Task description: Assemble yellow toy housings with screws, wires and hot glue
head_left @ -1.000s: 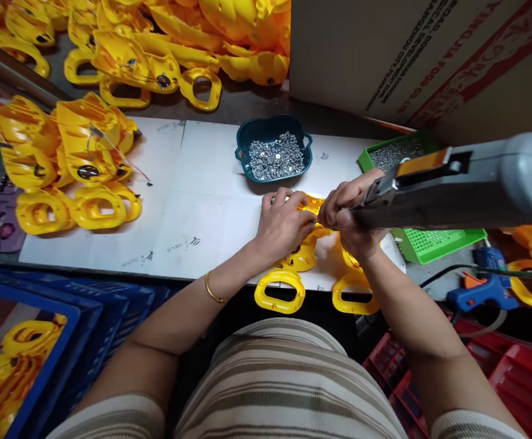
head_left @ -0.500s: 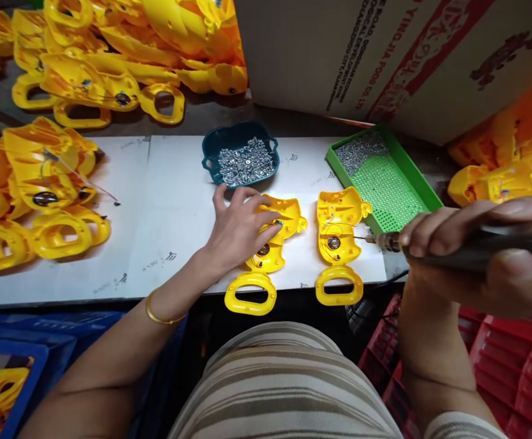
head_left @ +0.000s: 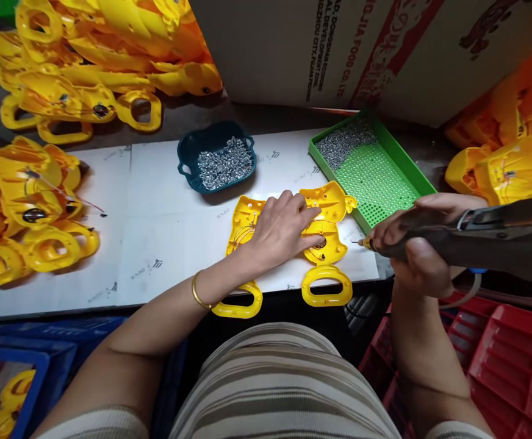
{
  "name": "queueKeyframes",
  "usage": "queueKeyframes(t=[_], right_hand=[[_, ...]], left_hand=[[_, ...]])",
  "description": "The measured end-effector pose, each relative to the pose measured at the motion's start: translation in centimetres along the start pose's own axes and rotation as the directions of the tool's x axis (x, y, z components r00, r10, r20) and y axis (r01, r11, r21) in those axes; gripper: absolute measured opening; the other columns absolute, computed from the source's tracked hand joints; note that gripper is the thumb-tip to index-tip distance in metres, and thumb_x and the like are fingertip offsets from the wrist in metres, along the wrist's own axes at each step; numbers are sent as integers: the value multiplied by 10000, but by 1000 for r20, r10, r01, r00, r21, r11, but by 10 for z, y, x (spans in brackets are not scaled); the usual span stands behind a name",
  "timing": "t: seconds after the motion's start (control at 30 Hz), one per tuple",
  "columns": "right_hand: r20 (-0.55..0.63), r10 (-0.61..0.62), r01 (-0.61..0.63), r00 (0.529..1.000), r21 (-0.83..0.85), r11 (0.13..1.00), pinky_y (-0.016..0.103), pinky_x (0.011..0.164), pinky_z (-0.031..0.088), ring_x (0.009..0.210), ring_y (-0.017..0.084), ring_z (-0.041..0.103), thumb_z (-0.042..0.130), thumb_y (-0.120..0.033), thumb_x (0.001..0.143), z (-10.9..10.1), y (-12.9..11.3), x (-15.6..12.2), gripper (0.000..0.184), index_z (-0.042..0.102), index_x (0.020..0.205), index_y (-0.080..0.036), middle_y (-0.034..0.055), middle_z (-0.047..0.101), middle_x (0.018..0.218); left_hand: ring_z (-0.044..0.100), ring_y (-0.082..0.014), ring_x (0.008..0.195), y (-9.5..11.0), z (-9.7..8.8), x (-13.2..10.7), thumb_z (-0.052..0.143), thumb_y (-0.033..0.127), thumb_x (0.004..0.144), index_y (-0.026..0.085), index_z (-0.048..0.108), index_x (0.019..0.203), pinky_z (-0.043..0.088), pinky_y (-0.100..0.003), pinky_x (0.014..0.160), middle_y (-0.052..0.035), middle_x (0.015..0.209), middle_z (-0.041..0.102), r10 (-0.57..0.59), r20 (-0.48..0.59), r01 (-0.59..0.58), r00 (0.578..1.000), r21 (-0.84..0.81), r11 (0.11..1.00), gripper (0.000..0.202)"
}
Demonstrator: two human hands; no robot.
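Observation:
My right hand (head_left: 412, 244) is wrapped round a dark power screwdriver (head_left: 490, 235). Its thin bit points left, short of the right-hand yellow plastic shell (head_left: 332, 198), which lies with its inside up. Over that shell reaches my left hand (head_left: 282, 228), thumb and forefinger apart near a round metal part in the shell's lower half. A second yellow shell (head_left: 243, 213) with thin wires lies partly hidden under my left hand and wrist. Each shell has a yellow ring-shaped handle (head_left: 327, 303) at its near end, overhanging the table edge.
A dark teal basket (head_left: 190, 137) of small metal parts and a green perforated tray (head_left: 403, 158) of screws stand behind the shells. More yellow shells (head_left: 32, 183) are piled left and right. A cardboard box (head_left: 284, 55) rises behind; red crates (head_left: 499, 360) and blue crates (head_left: 60, 341) sit below.
My left hand has moved right, from the left shell and the basket's near side to the right shell. The screwdriver bit has drawn back from the right shell. The view has shifted slightly.

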State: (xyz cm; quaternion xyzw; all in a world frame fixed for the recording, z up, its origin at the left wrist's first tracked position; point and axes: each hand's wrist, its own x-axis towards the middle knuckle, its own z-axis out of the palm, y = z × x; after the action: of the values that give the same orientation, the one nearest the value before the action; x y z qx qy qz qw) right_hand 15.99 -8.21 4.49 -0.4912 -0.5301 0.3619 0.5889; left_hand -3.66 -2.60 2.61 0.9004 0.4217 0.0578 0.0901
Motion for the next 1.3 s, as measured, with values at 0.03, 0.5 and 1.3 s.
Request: queueKeyframes(t=[0.03, 0.5, 1.3], right_hand=[[-8, -14, 14, 1000, 18, 1000, 397, 527, 476, 504, 185, 527, 642, -494, 764, -2, 1, 1, 265, 570, 938, -306, -15, 496, 606], [238, -64, -1, 969, 263, 965, 425, 743, 558, 729, 231, 656, 611, -659, 740, -36, 23, 1, 566, 665, 1187, -315, 43, 680, 777], [402, 491, -206, 773, -574, 793, 269, 543, 387, 569, 131, 555, 547, -376, 856, -3, 28, 46, 227, 622, 790, -171, 36, 663, 704]], left_hand=[[541, -264, 941, 1, -1, 1, 647, 516, 847, 202, 701, 1080, 410, -351, 727, -95, 964, 641, 3, 8, -3, 1000, -8, 1000, 395], [621, -108, 478, 5, 8, 8, 612, 230, 823, 165, 697, 880, 466, -210, 485, 8, 614, 687, -340, 283, 416, 897, -800, 432, 122], [621, -61, 543, 15, 5, -5, 688, 187, 801, 218, 529, 1227, 476, -176, 458, -48, 1039, 689, -283, 342, 407, 896, -886, 220, 456]])
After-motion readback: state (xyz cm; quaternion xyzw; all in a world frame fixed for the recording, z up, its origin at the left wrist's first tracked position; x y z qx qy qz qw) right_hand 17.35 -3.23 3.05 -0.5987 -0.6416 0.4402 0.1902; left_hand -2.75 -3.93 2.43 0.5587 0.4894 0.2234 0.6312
